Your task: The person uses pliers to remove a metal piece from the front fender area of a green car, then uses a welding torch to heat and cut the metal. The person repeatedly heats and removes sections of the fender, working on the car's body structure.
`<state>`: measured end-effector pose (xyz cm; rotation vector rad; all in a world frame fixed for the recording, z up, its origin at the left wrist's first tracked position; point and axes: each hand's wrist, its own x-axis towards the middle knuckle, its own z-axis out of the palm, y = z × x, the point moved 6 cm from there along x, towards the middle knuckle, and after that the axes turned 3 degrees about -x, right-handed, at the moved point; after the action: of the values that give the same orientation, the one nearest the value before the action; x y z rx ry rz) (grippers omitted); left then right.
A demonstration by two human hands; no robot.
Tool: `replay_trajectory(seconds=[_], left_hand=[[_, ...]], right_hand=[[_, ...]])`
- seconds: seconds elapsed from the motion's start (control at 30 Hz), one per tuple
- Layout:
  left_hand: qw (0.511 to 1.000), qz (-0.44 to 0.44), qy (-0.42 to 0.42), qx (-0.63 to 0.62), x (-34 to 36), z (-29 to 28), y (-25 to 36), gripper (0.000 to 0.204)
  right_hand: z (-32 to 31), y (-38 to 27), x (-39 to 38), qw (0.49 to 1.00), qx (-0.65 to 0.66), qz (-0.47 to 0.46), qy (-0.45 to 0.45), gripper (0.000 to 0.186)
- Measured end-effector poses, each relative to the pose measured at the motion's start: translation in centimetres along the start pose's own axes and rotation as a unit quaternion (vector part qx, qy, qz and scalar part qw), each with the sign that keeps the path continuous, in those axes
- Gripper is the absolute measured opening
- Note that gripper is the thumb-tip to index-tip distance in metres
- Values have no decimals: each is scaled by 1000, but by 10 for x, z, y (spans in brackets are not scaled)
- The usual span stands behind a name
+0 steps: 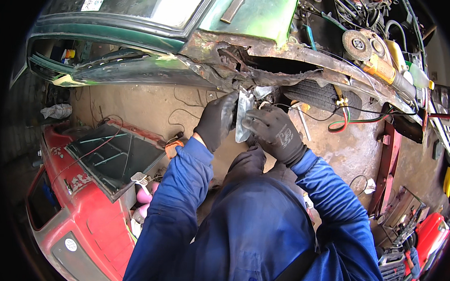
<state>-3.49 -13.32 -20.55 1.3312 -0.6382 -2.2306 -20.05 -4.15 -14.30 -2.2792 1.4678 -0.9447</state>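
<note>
Both my hands wear dark gloves and hold one narrow piece of bare, shiny sheet metal [244,116] upright between them. My left hand [216,120] grips its left side. On the right side, the fingers of my right hand [276,132] are closed on it. Just beyond the piece is the green car's rusted, torn body edge [213,57], with a ragged dark opening. Whether the metal touches that edge I cannot tell. Another bright scrap of metal [262,92] shows behind my right hand.
An angle grinder [381,67] lies on the car's front edge at the right, near loose tools and hoses. Below it are a tyre [324,99] and red and green gas hoses [338,126]. A red vehicle body [93,215] stands at left; cables cross the floor.
</note>
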Motion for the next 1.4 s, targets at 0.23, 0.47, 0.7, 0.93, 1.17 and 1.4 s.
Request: replay_trajectory(seconds=[0.23,0.47,0.7,0.93,1.17,1.4], left_hand=[[997,61,21,51,-7,-2,23,65],[946,199,89,238,-19,-18,28,61],[968,-54,-128,-209,-19,1,8,52],[989,111,-17,96,-24,24,28,26],[947,224,36,227,-50,67,37,23],[944,224,45,239,-52,77,17,22]], right_hand=[[-2,46,42,973,121,147,129,25],[-4,66,82,965,133,201,107,25],[-13,-19,48,996,-17,-67,-59,52],[-44,-32,23,992,100,80,14,46],[-43,4,16,802,429,363,202,32],[-48,19,29,822,384,397,134,23]])
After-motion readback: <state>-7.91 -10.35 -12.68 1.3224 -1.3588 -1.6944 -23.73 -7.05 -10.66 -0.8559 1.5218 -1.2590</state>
